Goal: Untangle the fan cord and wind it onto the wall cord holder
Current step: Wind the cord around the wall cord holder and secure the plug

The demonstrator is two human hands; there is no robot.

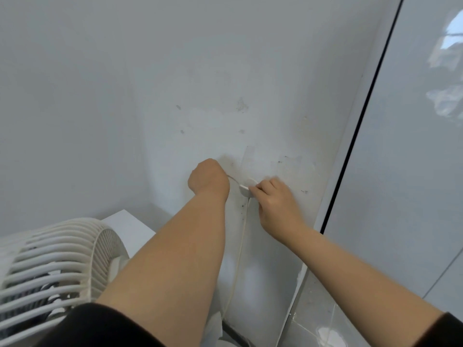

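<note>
A white cord holder (pixel 246 188) is fixed to the white wall at mid-height. My left hand (pixel 208 177), just left of it, grips a short stretch of the white fan cord (pixel 240 246) that runs to the holder. My right hand (pixel 273 204) is at the holder's right side, its fingers curled on the cord where it meets the holder. From there the cord hangs down the wall toward the floor. The white fan (pixel 55 261) stands at the lower left, its grille facing up and right.
A white surface (pixel 130 224) lies behind the fan against the wall. A glossy white panel (pixel 413 171) with a black edge strip stands to the right. Grey floor tiles (pixel 315 321) show at the bottom right. The wall carries scuff marks and a strip of tape above the holder.
</note>
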